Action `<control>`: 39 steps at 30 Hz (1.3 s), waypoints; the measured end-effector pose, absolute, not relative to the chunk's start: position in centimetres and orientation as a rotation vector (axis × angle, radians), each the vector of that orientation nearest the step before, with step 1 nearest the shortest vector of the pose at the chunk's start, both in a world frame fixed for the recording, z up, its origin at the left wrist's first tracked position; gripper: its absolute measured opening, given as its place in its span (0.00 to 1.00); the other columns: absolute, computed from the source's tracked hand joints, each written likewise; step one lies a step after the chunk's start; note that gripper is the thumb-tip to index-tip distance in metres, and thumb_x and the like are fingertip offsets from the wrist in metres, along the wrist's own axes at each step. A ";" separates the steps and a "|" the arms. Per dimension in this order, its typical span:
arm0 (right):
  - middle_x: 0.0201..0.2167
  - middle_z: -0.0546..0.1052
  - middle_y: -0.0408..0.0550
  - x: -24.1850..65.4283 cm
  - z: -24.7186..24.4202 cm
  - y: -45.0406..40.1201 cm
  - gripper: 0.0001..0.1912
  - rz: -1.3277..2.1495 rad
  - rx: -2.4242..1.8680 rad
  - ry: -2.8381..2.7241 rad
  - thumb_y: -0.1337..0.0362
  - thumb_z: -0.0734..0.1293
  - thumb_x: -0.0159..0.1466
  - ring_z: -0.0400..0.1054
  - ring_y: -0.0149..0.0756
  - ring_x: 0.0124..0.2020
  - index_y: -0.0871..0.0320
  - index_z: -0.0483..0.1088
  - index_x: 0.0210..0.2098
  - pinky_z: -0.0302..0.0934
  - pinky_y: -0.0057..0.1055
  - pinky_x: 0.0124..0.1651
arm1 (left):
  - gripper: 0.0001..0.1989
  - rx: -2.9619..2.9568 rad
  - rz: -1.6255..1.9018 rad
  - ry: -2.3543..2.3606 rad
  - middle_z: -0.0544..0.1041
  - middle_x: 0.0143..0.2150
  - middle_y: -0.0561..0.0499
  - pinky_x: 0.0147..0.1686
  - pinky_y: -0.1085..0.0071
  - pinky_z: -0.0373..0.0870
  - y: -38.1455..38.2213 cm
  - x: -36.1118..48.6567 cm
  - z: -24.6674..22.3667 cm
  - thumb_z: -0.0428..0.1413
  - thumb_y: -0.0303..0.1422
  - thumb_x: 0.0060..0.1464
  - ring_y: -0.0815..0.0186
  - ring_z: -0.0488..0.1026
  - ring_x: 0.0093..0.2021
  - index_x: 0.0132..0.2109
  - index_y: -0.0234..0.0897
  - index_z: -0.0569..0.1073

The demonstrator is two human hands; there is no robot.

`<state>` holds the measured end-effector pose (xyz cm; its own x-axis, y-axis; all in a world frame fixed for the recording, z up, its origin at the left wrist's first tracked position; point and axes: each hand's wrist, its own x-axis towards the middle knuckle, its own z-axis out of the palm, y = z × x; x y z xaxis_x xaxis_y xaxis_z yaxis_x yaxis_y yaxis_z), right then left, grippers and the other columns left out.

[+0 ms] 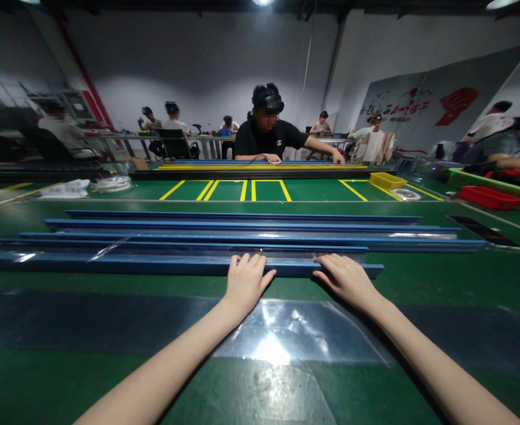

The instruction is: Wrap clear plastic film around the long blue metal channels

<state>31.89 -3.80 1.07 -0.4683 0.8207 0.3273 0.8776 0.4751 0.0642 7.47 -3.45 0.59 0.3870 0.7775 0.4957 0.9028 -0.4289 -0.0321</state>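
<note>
Several long blue channel rails lie side by side on a green table. The nearest blue rail point(153, 267) runs from the left edge to just past my right hand, and a clear plastic strip shows inside its channel. My left hand point(247, 278) is closed over the rail's near wall, fingertips inside and thumb on the near side. Farther right, my right hand point(346, 277) grips the same wall with its fingers over the top. Between me and the rail, a wide clear plastic sheet point(162, 321) lies flat, reflecting the light.
More blue rails point(251, 229) lie beyond. A phone-like dark slab point(485, 232), a red tray point(490, 198) and a yellow tray point(386, 180) are at the right. Across the table, a person in black point(264, 139) works at yellow and black strips. White coils point(113, 184) lie far left.
</note>
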 end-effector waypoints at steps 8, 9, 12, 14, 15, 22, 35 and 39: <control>0.37 0.73 0.52 32.0 0.7 -3.6 0.14 -0.346 -1.436 -2.457 0.57 0.55 0.63 0.65 0.39 0.39 0.59 0.66 0.40 0.55 0.32 0.38 | 0.14 -2.380 -0.509 -1.513 0.74 0.34 0.49 0.36 0.64 0.53 -3.6 7.5 1.1 0.46 0.42 0.56 0.60 0.66 0.37 0.37 0.36 0.68; 0.37 0.73 0.51 32.0 0.7 -3.6 0.14 -0.348 -1.435 -2.458 0.57 0.55 0.64 0.65 0.39 0.39 0.59 0.66 0.39 0.55 0.31 0.37 | 0.14 -2.392 -0.495 -1.524 0.74 0.34 0.48 0.36 0.65 0.53 -3.6 7.5 1.2 0.46 0.42 0.56 0.60 0.67 0.37 0.37 0.36 0.68; 0.36 0.73 0.51 32.0 0.7 -3.6 0.14 -0.353 -1.434 -2.453 0.57 0.55 0.64 0.65 0.39 0.39 0.59 0.66 0.39 0.55 0.31 0.37 | 0.15 -2.434 -0.461 -1.569 0.74 0.34 0.48 0.36 0.65 0.54 -3.5 7.4 1.8 0.47 0.43 0.55 0.60 0.68 0.38 0.36 0.37 0.68; 0.36 0.73 0.51 32.0 0.7 -3.6 0.14 -0.356 -1.430 -2.451 0.57 0.55 0.63 0.65 0.38 0.38 0.59 0.65 0.39 0.55 0.31 0.37 | 0.14 -2.477 -0.422 -1.590 0.75 0.35 0.49 0.36 0.65 0.56 -3.3 7.3 2.4 0.48 0.43 0.55 0.60 0.68 0.38 0.36 0.37 0.68; 0.36 0.73 0.51 32.0 0.7 -3.6 0.14 -0.360 -1.429 -2.450 0.57 0.55 0.63 0.65 0.38 0.38 0.59 0.65 0.39 0.55 0.31 0.37 | 0.13 -2.503 -0.392 -1.607 0.75 0.36 0.49 0.36 0.65 0.57 -3.1 7.2 2.8 0.49 0.43 0.54 0.60 0.69 0.39 0.37 0.37 0.69; 0.35 0.73 0.51 32.1 0.6 -3.5 0.14 -0.381 -1.437 -2.450 0.57 0.55 0.64 0.65 0.38 0.38 0.59 0.65 0.38 0.53 0.31 0.36 | 0.12 -2.779 -0.303 -1.742 0.74 0.43 0.50 0.41 0.68 0.62 -2.0 5.2 4.9 0.51 0.37 0.52 0.61 0.70 0.44 0.43 0.39 0.69; 0.33 0.72 0.50 32.0 0.7 -3.6 0.14 -0.409 -1.445 -2.470 0.57 0.54 0.64 0.64 0.37 0.34 0.58 0.65 0.35 0.50 0.31 0.34 | 0.14 -2.948 -0.275 -1.319 0.73 0.48 0.51 0.45 0.71 0.63 -0.3 3.1 4.2 0.50 0.36 0.54 0.64 0.68 0.48 0.47 0.40 0.69; 0.33 0.72 0.50 32.0 0.6 -3.5 0.14 -0.402 -1.456 -2.466 0.57 0.53 0.64 0.64 0.38 0.36 0.59 0.65 0.35 0.50 0.31 0.34 | 0.14 -2.950 -0.246 -1.371 0.74 0.47 0.53 0.43 0.71 0.64 -0.1 3.0 4.2 0.49 0.38 0.54 0.62 0.70 0.47 0.47 0.43 0.70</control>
<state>32.02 -3.53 0.59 -0.4698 0.8109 0.3490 0.8797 0.4629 0.1085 2.96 -0.07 4.18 0.6367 0.7664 0.0848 0.7482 -0.6406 0.1725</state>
